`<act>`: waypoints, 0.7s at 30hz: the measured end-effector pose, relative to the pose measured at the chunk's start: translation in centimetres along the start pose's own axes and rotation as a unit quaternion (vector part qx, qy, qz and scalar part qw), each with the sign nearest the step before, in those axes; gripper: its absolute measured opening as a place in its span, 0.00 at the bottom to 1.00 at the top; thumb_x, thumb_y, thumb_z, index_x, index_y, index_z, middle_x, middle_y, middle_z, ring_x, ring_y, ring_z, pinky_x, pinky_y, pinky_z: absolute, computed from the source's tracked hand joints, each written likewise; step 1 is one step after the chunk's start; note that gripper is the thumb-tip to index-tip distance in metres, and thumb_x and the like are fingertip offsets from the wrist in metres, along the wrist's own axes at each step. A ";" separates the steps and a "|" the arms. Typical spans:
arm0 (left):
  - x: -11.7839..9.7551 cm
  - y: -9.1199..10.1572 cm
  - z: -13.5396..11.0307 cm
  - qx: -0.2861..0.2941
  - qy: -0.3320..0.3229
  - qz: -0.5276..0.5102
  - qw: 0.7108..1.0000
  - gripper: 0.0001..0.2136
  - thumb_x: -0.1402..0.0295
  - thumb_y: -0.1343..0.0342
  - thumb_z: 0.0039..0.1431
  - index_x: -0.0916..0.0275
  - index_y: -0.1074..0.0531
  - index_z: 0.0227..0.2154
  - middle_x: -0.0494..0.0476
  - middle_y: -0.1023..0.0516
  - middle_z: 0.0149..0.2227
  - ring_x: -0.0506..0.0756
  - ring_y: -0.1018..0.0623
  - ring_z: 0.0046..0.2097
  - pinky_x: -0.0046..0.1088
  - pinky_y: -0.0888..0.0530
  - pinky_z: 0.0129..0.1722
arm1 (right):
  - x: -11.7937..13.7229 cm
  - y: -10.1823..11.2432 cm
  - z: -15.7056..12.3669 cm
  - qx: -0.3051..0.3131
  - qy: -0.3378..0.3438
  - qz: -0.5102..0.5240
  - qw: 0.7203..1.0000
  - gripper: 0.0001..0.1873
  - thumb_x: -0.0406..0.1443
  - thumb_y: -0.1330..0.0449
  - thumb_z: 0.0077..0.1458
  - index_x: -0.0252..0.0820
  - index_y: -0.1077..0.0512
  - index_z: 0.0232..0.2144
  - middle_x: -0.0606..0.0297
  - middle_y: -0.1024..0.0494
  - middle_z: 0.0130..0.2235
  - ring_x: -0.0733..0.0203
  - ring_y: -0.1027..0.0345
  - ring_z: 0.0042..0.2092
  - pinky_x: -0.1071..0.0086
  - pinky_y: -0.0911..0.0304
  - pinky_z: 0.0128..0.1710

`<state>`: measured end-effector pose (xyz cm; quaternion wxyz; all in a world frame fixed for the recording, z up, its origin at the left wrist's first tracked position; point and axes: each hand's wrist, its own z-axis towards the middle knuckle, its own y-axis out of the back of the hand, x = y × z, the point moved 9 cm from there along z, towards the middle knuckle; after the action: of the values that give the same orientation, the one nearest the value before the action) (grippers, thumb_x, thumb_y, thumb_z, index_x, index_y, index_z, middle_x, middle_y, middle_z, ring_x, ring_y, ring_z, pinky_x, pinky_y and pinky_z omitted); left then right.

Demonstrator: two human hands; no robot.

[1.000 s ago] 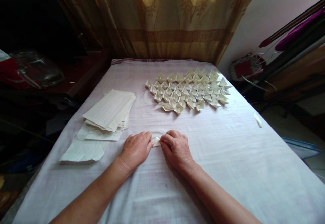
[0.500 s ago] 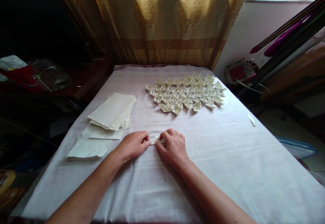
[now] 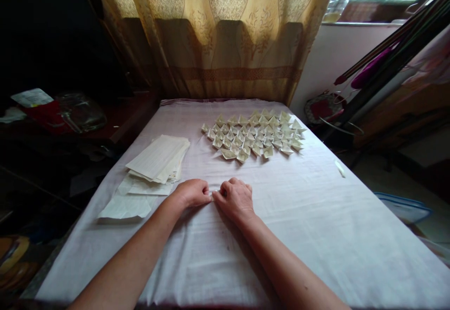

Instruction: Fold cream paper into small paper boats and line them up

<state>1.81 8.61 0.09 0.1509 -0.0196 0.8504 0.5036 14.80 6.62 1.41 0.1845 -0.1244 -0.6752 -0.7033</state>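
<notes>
Both hands meet low over the cloth near the middle of the table. My left hand (image 3: 192, 193) is closed, its thumb and fingers pinching one end of a small folded piece of paper (image 3: 212, 195). The other end is gripped by my right hand (image 3: 235, 198), fingers bent over it. Most of the folded paper is hidden by the fingers. Beyond the hands, to the right, many small folded paper boats (image 3: 251, 136) stand close together in rows. Left of my left hand lies a loose stack of paper sheets (image 3: 158, 158), with a creased sheet (image 3: 124, 207) under its near side.
A white cloth (image 3: 298, 235) covers the table. A small white scrap (image 3: 340, 169) lies by the right edge. Behind the table hangs a gold curtain (image 3: 225, 57). A glass jar (image 3: 82, 113) stands on dark furniture at left; poles (image 3: 386, 47) slant at right.
The hands have drawn slightly closer together, and less of the folded paper shows between them. The camera view has tilted up a little, showing more curtain and window.
</notes>
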 end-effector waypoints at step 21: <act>-0.1 -1.6 0.4 0.112 0.038 -0.010 0.993 0.17 0.61 0.44 0.65 0.64 0.31 0.52 0.60 0.28 0.53 0.59 0.24 0.49 0.43 0.24 0.47 | -1.1 0.2 -0.9 -0.023 0.070 0.024 0.997 0.10 0.42 0.33 0.52 0.44 0.25 0.34 0.65 0.24 0.40 0.59 0.32 0.44 0.68 0.48 0.43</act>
<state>2.30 8.12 -1.42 0.1251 -0.0300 0.9064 0.4023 15.98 5.82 1.06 0.2453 -0.0956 -0.6408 -0.7211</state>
